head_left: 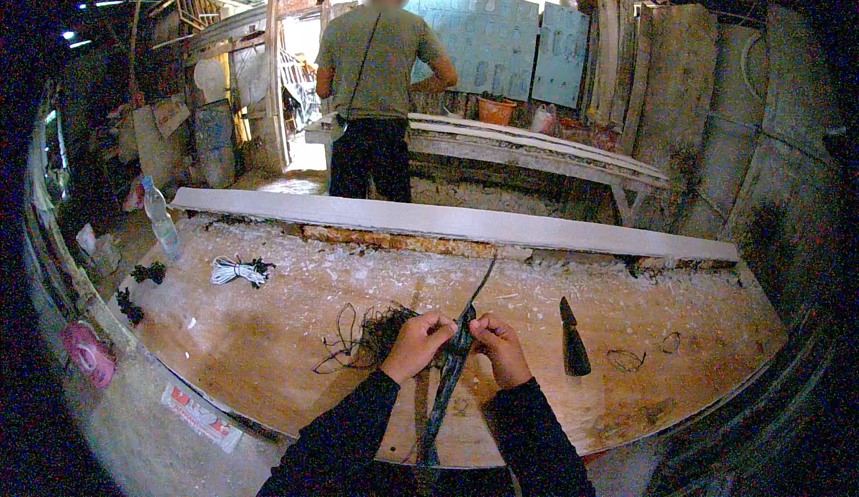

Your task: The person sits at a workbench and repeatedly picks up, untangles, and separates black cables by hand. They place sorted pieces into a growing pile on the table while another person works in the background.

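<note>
Both hands, left hand [417, 343] and right hand [501, 347], pinch a dark strip [452, 367] above the near tabletop [268, 336].

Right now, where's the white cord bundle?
In the head view, the white cord bundle lies on the workbench, far left of both hands, between the plastic bottle and the tangle of dark wire.

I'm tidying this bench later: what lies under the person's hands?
Under the left hand and right hand: a dark strip, tangled black string, the wooden bench. Whatever is directly beneath the palms is hidden.
</note>
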A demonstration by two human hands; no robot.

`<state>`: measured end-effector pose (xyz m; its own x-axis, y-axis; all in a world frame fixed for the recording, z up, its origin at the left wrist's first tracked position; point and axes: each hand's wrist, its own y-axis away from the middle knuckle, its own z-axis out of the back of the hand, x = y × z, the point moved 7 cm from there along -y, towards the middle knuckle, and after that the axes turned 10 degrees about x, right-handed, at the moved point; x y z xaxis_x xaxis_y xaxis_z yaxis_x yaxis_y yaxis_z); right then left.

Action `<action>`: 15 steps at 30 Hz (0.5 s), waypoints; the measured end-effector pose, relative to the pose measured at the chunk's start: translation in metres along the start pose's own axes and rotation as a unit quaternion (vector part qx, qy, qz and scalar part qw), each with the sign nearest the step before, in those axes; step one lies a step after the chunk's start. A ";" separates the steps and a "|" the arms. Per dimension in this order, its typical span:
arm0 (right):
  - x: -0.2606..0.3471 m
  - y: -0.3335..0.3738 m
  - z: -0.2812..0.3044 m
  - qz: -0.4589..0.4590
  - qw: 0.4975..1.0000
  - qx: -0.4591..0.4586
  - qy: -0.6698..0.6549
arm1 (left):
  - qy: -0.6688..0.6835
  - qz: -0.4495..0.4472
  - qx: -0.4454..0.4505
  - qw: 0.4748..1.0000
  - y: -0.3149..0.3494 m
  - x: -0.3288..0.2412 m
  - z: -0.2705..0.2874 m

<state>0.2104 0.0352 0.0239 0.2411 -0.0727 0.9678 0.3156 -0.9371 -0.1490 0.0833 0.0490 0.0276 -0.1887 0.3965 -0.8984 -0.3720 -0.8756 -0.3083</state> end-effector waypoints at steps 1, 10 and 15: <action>0.000 0.000 0.001 0.004 1.000 -0.001 -0.005 | 0.010 -0.004 -0.002 1.000 0.000 -0.002 0.001; 0.004 0.001 0.005 0.007 1.000 -0.020 -0.002 | 0.115 0.018 0.036 0.993 0.002 -0.006 -0.006; 0.006 0.001 0.009 0.027 0.999 -0.035 0.007 | 0.087 0.030 0.087 0.992 0.000 0.002 -0.017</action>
<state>0.2204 0.0368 0.0276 0.2431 -0.1283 0.9615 0.2374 -0.9532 -0.1872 0.0982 0.0449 0.0200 -0.0610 0.2779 -0.9587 -0.5182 -0.8297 -0.2076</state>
